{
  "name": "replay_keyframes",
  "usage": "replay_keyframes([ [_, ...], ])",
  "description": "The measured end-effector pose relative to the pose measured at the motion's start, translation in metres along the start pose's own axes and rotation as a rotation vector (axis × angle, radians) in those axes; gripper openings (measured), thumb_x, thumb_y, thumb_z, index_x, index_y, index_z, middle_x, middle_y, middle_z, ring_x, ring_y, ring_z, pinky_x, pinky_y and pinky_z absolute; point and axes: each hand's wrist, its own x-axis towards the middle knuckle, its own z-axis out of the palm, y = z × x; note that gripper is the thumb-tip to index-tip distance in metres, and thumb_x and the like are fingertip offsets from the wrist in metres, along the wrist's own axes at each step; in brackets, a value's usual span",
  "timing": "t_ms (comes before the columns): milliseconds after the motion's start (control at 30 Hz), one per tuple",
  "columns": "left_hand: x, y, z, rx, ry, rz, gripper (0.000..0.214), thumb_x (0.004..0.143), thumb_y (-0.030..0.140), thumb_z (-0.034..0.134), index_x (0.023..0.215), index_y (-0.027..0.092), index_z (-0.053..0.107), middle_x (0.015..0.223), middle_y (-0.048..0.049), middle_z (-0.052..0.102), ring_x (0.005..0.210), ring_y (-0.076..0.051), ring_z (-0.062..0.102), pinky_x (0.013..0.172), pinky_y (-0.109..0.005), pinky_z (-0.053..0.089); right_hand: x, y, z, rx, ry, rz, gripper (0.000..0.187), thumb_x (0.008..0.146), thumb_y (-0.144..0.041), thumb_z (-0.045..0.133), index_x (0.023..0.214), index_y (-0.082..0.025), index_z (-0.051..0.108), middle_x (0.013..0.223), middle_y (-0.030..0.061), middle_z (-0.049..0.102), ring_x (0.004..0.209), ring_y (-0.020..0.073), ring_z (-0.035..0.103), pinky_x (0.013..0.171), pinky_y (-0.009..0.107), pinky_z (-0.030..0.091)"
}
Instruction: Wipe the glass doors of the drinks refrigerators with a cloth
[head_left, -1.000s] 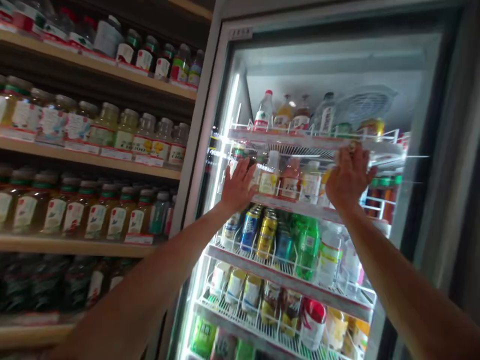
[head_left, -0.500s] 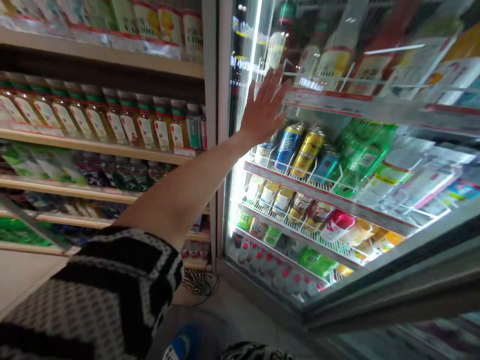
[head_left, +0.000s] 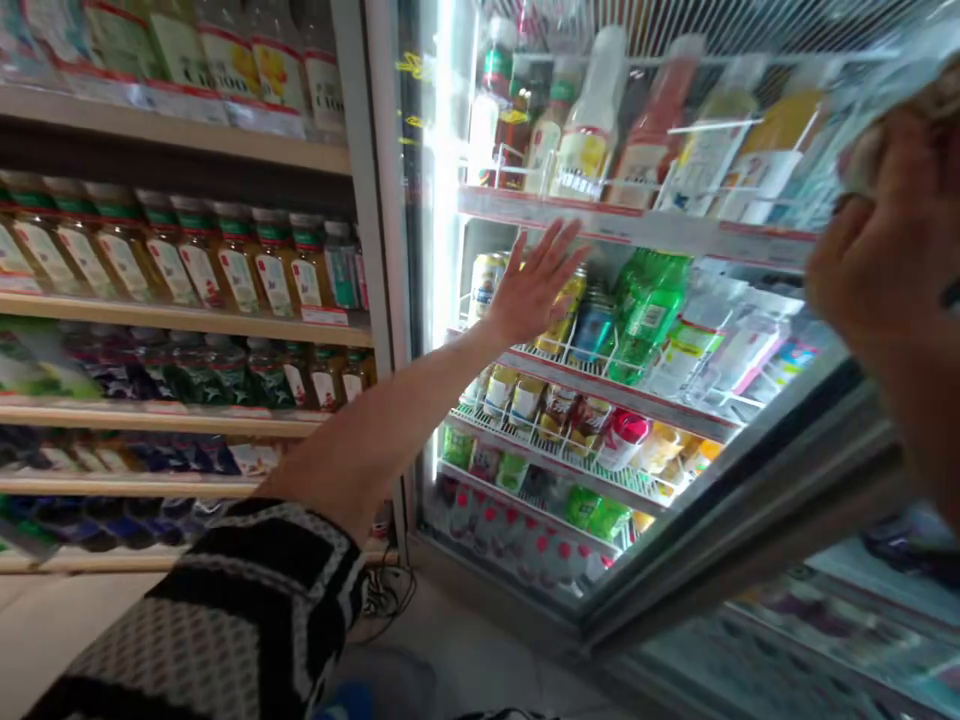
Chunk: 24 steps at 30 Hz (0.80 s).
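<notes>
My left hand is stretched out with fingers spread, holding nothing. It is in front of the lit drinks cooler, near a yellow can and a white can; whether the palm touches glass I cannot tell. At the upper right, my right hand is raised in front of the cooler, fingers curled round a pale and brown wad, blurred and partly cut off by the edge. A green bottle and a blue can stand on the shelf between the hands.
Wooden shelves with rows of bottles stand at the left. A dark metal door frame slants across the lower right, with glass beyond it. Dark cables lie on the floor by the cooler's base. Tall bottles fill the cooler's upper shelf.
My right hand has come into view at the upper right with the wad. My left hand, still spread, appears lower against the shelves. The view has shifted, showing more of the cooler's top shelf.
</notes>
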Motion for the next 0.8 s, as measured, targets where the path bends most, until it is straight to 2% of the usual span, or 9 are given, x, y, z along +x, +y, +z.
replay_keyframes([
  [167, -0.022, 0.012, 0.014, -0.042, 0.047, 0.022, 0.058, 0.087, 0.034, 0.041, 0.141, 0.019, 0.023, 0.150, -0.0105, 0.020, 0.140, -0.023, 0.006, 0.114, -0.050, 0.006, -0.029, 0.012, -0.014, -0.041, -0.025, -0.071, 0.054, 0.083, -0.017, 0.044, 0.136, -0.028, 0.036, 0.148, 0.0037, 0.031, 0.137, 0.0202, 0.025, 0.111, 0.051, 0.013],
  [267, -0.031, 0.018, 0.024, -0.050, 0.097, 0.063, 0.060, 0.086, 0.033, 0.044, 0.140, 0.018, 0.024, 0.149, -0.0116, 0.023, 0.140, -0.023, 0.007, 0.113, -0.050, 0.006, -0.022, 0.041, -0.021, -0.091, -0.015, -0.121, 0.059, 0.084, -0.014, 0.043, 0.138, -0.034, 0.031, 0.147, 0.0005, 0.033, 0.135, 0.0184, 0.028, 0.112, 0.049, 0.012],
  [367, -0.035, 0.026, 0.028, -0.029, 0.136, 0.103, 0.058, 0.086, 0.033, 0.046, 0.139, 0.017, 0.027, 0.148, -0.0126, 0.026, 0.140, -0.024, 0.006, 0.114, -0.049, 0.005, -0.003, 0.073, -0.029, -0.167, 0.156, 0.072, 0.062, 0.085, -0.016, 0.043, 0.142, -0.032, 0.025, 0.148, 0.0040, 0.029, 0.136, 0.0235, 0.026, 0.109, 0.054, 0.013],
  [433, -0.036, 0.035, 0.030, -0.019, 0.145, 0.111, 0.057, 0.086, 0.033, 0.046, 0.138, 0.017, 0.029, 0.147, -0.0122, 0.028, 0.140, -0.024, 0.007, 0.114, -0.049, 0.006, -0.006, 0.077, -0.029, -0.195, 0.226, 0.186, 0.062, 0.085, -0.017, 0.044, 0.142, -0.029, 0.024, 0.149, 0.0070, 0.027, 0.137, 0.0267, 0.023, 0.108, 0.056, 0.015],
  [467, -0.038, 0.039, 0.031, -0.018, 0.146, 0.112, 0.057, 0.086, 0.033, 0.046, 0.138, 0.017, 0.029, 0.147, -0.0118, 0.028, 0.140, -0.024, 0.008, 0.114, -0.049, 0.006, -0.014, 0.071, -0.026, -0.194, 0.209, 0.175, 0.062, 0.085, -0.016, 0.044, 0.142, -0.029, 0.025, 0.148, 0.0074, 0.028, 0.137, 0.0266, 0.022, 0.108, 0.056, 0.015],
  [600, -0.044, 0.055, 0.035, -0.022, 0.154, 0.150, 0.056, 0.085, 0.033, 0.048, 0.136, 0.017, 0.033, 0.147, -0.0115, 0.030, 0.140, -0.024, 0.011, 0.114, -0.048, 0.006, -0.065, 0.034, -0.008, -0.139, -0.006, -0.143, 0.055, 0.083, -0.012, 0.047, 0.135, -0.029, 0.039, 0.141, 0.0035, 0.042, 0.136, 0.0208, 0.028, 0.112, 0.048, 0.011],
  [667, -0.046, 0.058, 0.036, -0.016, 0.153, 0.172, 0.055, 0.084, 0.033, 0.048, 0.135, 0.017, 0.035, 0.146, -0.0112, 0.031, 0.140, -0.024, 0.012, 0.114, -0.048, 0.005, -0.068, 0.030, -0.007, -0.132, -0.058, -0.257, 0.052, 0.084, -0.012, 0.047, 0.132, -0.030, 0.042, 0.139, 0.0007, 0.044, 0.134, 0.0186, 0.030, 0.113, 0.046, 0.010],
  [733, -0.045, 0.058, 0.037, -0.010, 0.153, 0.161, 0.056, 0.084, 0.033, 0.049, 0.135, 0.017, 0.035, 0.146, -0.0108, 0.031, 0.140, -0.024, 0.012, 0.114, -0.048, 0.005, -0.047, 0.042, -0.013, -0.163, -0.014, -0.161, 0.052, 0.085, -0.013, 0.046, 0.133, -0.029, 0.040, 0.142, 0.0022, 0.041, 0.135, 0.0194, 0.029, 0.113, 0.048, 0.010],
  [800, -0.043, 0.055, 0.036, -0.009, 0.151, 0.142, 0.057, 0.084, 0.033, 0.048, 0.136, 0.018, 0.033, 0.146, -0.0106, 0.031, 0.140, -0.024, 0.012, 0.114, -0.048, 0.006, -0.018, 0.056, -0.021, -0.205, 0.102, 0.074, 0.053, 0.085, -0.015, 0.045, 0.137, -0.027, 0.036, 0.145, 0.0062, 0.035, 0.136, 0.0223, 0.026, 0.111, 0.050, 0.012],
])
